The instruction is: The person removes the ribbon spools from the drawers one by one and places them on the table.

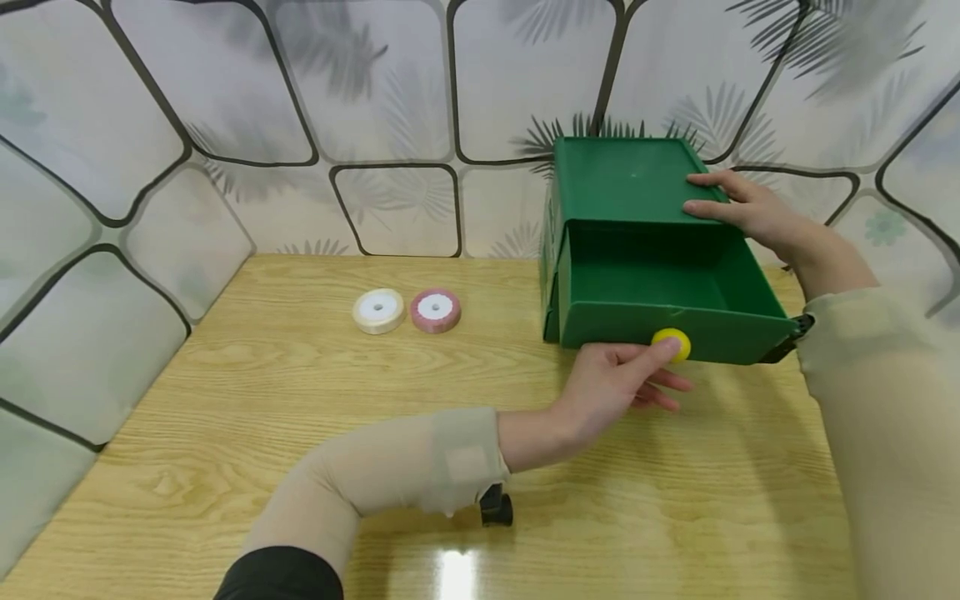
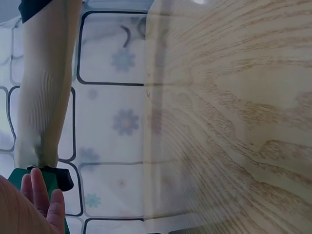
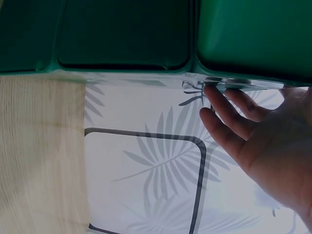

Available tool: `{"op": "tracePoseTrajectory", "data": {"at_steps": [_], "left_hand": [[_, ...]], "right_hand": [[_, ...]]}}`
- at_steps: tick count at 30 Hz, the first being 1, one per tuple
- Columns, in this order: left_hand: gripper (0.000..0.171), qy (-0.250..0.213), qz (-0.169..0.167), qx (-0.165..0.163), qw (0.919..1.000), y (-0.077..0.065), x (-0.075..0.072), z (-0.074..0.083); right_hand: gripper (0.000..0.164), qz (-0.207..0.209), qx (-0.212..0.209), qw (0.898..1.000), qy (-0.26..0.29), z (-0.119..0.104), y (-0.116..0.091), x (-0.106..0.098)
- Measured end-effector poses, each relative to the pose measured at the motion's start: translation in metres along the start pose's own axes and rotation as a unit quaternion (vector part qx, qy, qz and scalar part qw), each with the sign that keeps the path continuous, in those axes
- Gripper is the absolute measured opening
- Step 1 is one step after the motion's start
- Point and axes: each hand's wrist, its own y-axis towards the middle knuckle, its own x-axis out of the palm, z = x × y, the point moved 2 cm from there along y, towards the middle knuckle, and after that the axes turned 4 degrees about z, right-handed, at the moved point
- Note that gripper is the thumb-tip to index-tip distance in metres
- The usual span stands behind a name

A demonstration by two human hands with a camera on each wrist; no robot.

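Observation:
A green box (image 1: 626,179) with a pulled-out drawer (image 1: 667,271) stands on the wooden table near the back wall. On the drawer's front is a round yellow knob (image 1: 672,343). My left hand (image 1: 611,387) pinches this knob, its thumb against it, while other fingers extend below the drawer front. In the left wrist view the left hand's fingers (image 2: 40,192) look straight. My right hand (image 1: 757,208) rests on the right edge of the box top. The right wrist view shows its fingers (image 3: 226,114) nearly straight along the box's side.
Left of the box, a cream ribbon roll (image 1: 378,311) and a pink ribbon roll (image 1: 436,310) lie side by side on the table (image 1: 247,383). The patterned wall (image 1: 397,208) stands directly behind. A black device (image 1: 495,505) hangs under the left wrist.

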Motion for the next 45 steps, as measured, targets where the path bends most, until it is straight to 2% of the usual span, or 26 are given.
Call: {"op": "tracePoseTrajectory", "data": {"at_steps": [9, 22, 25, 29, 33, 40, 45], "left_hand": [[0.033, 0.003, 0.015, 0.008, 0.9999, 0.011, -0.001, -0.003], [0.037, -0.018, 0.048, 0.034, 0.9981, 0.037, -0.004, 0.0], [0.038, -0.024, 0.056, 0.035, 0.9976, 0.046, -0.006, 0.001], [0.04, -0.003, 0.07, 0.034, 0.997, 0.058, -0.009, 0.002], [0.041, -0.001, 0.079, 0.032, 0.9964, 0.068, -0.011, 0.003], [0.038, 0.012, 0.106, 0.021, 0.9941, 0.08, -0.014, 0.006], [0.04, 0.017, 0.114, 0.015, 0.9933, 0.087, -0.014, 0.009]], "right_hand": [[0.075, -0.035, 0.004, 0.999, -0.017, 0.0, 0.001, -0.005], [0.075, -0.045, 0.007, 0.999, -0.013, -0.001, 0.001, -0.007], [0.075, -0.051, 0.01, 0.999, -0.015, -0.003, 0.001, -0.008], [0.076, -0.059, 0.018, 0.998, -0.014, -0.005, 0.001, -0.009], [0.075, -0.06, 0.015, 0.998, -0.011, -0.005, 0.001, -0.009], [0.075, -0.06, 0.015, 0.998, -0.005, -0.007, -0.001, -0.008], [0.076, -0.06, 0.021, 0.998, -0.007, -0.007, -0.002, -0.009]]}}
